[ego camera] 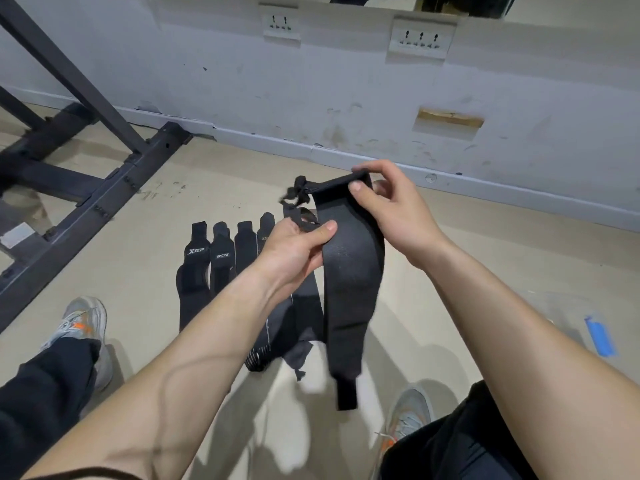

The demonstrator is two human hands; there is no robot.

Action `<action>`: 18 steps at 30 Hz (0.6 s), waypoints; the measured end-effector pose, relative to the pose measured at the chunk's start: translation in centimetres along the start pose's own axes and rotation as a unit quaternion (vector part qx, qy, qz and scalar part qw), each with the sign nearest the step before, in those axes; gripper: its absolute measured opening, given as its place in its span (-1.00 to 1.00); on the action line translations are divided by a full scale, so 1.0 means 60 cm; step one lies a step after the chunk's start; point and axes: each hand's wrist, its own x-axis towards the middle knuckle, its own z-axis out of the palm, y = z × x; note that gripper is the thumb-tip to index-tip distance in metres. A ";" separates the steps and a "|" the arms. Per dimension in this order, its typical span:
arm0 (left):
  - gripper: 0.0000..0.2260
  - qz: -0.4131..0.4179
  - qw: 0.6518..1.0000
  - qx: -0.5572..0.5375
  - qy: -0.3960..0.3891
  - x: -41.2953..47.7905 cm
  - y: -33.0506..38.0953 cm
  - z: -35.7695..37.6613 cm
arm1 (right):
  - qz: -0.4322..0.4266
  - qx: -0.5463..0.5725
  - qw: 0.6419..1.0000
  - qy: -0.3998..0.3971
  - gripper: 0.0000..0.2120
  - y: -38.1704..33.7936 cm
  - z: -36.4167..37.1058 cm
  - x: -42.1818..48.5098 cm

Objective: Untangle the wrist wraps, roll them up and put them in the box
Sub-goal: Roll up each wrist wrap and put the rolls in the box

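We see one black wrist wrap (349,278) held up off the floor (502,271) between both hands. The right hand (391,206) pinches its top end between thumb and fingers, and the left hand (294,244), just below, grips its edge with the thumb pressed on the face. A knotted cord loop (298,192) sticks out of the top end, above the left hand. The tail hangs down, blurred at the tip. Under the left hand, more black wraps (221,258) lie side by side on the floor. Beyond the left hand stands a dark metal frame (104,188), and blue tape (599,337) lies well outside the right hand.
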 end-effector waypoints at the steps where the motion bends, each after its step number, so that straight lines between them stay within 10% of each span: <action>1: -0.76 -0.001 1.000 -0.005 -0.001 0.001 -0.003 0.000 | -0.012 -0.008 1.000 0.002 -0.84 0.000 0.000 0.001; 18: -0.87 0.009 0.992 -0.105 0.066 0.006 0.054 -0.012 | 0.064 0.028 0.997 -0.044 -0.67 0.018 0.020 -0.001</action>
